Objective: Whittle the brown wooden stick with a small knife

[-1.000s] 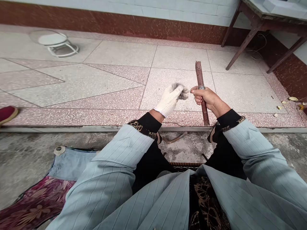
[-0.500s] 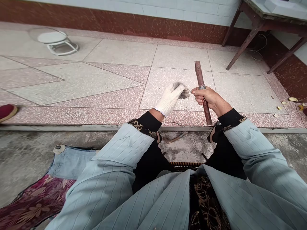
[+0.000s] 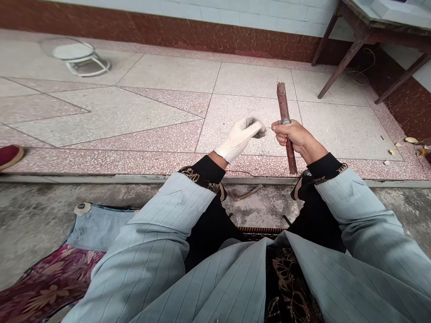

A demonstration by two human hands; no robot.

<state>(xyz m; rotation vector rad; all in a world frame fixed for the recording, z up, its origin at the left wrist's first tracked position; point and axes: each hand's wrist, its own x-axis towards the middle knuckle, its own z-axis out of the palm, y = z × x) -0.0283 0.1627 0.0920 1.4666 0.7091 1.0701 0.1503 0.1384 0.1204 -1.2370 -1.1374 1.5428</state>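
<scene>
My bare right hand [image 3: 292, 135] is wrapped round a short brown wooden stick [image 3: 283, 102], held nearly upright with its top leaning a little left. A few turns of thin wire [image 3: 286, 121] circle the stick just above my fist. My left hand [image 3: 243, 136], in a white knitted glove, is closed in a pinch to the left of the stick. Fine wire runs across the small gap between my two hands, and a loose strand of it hangs below. The left fingertips are partly hidden behind the glove.
A bent stick [image 3: 245, 194] lies on the concrete between my feet, below the step edge. A white stool [image 3: 81, 58] stands far left, a wooden table [image 3: 363, 31] at the back right. Patterned cloth [image 3: 57, 273] lies to my left; a red shoe [image 3: 11, 157] shows at the left edge.
My right hand and the stick have shifted slightly right, and the stick stands a bit more upright. The gloved left hand has turned a little.
</scene>
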